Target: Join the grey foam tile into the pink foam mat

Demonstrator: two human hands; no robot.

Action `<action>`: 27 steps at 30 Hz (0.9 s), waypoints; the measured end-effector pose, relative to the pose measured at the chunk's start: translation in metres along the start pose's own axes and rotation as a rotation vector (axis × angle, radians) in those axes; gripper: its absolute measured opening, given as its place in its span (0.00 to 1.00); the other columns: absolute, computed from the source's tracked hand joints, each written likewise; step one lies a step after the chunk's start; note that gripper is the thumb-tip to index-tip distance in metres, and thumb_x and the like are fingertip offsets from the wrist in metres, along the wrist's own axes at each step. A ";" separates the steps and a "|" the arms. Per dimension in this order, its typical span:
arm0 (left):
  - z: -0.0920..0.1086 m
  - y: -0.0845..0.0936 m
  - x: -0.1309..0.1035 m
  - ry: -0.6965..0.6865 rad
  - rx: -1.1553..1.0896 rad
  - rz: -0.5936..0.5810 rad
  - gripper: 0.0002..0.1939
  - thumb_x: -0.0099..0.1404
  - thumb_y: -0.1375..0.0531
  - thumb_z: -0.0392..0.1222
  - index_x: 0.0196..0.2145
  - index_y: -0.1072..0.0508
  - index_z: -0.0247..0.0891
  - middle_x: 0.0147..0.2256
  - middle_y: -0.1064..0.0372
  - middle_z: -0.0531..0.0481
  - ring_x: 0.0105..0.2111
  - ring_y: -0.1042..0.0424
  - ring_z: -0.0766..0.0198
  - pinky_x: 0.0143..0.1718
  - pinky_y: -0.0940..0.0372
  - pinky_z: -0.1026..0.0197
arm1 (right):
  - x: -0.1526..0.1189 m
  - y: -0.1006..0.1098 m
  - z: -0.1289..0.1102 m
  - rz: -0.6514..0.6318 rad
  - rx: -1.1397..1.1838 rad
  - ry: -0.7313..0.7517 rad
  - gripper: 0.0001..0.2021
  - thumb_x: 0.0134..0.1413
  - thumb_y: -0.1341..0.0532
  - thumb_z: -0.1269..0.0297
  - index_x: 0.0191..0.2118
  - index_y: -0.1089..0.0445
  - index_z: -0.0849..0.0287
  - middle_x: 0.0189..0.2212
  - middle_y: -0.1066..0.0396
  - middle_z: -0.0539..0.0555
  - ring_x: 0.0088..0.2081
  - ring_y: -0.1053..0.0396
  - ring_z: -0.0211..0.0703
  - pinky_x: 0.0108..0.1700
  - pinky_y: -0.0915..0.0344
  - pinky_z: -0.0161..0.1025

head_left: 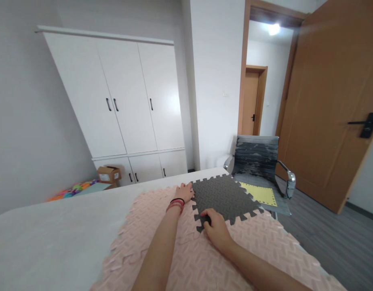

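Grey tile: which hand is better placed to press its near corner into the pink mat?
Right. The right hand already rests on the grey tile at its near corner; the left hand lies at the far left edge, farther from that corner.

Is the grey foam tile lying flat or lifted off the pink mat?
Flat. The grey tile lies spread on the pink mat, with the left hand and right hand pressing at its toothed edges; no corner shows raised.

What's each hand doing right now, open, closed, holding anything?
Left hand: open, flat on the far edge of the grey foam tile.
Right hand: open, pressing the tile's near corner; holds nothing.
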State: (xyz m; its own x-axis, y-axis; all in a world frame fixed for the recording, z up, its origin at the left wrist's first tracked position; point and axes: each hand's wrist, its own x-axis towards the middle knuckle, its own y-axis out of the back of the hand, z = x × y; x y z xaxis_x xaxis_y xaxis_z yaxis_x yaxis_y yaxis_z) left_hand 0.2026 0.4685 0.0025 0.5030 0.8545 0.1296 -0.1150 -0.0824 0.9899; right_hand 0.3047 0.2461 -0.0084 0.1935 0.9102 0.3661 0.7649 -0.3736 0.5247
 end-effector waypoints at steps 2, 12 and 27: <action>0.000 -0.002 -0.007 -0.006 -0.013 0.020 0.20 0.65 0.43 0.49 0.51 0.34 0.37 0.51 0.36 0.44 0.50 0.34 0.56 0.50 0.36 0.45 | -0.002 0.000 -0.002 -0.013 -0.033 0.021 0.15 0.43 0.48 0.74 0.36 0.30 0.55 0.38 0.29 0.51 0.44 0.35 0.42 0.50 0.46 0.38; -0.006 0.003 -0.033 -0.138 -0.054 0.034 0.21 0.65 0.43 0.51 0.52 0.35 0.37 0.52 0.36 0.44 0.51 0.34 0.56 0.51 0.37 0.45 | -0.007 -0.005 -0.009 -0.032 -0.199 0.126 0.12 0.44 0.47 0.73 0.35 0.32 0.55 0.39 0.30 0.51 0.45 0.37 0.42 0.52 0.49 0.41; 0.029 0.036 -0.107 0.071 0.101 0.037 0.26 0.65 0.45 0.55 0.56 0.38 0.39 0.59 0.45 0.42 0.55 0.39 0.53 0.55 0.41 0.42 | -0.010 -0.006 -0.003 -0.069 -0.284 0.155 0.09 0.48 0.46 0.71 0.35 0.31 0.55 0.41 0.29 0.51 0.48 0.36 0.42 0.52 0.50 0.40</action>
State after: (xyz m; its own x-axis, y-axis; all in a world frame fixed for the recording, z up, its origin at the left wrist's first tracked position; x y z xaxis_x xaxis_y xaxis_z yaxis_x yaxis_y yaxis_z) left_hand 0.1694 0.3591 0.0257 0.4373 0.8840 0.1650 -0.0432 -0.1626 0.9857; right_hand 0.2966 0.2382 -0.0129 0.0349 0.9054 0.4232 0.5668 -0.3667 0.7377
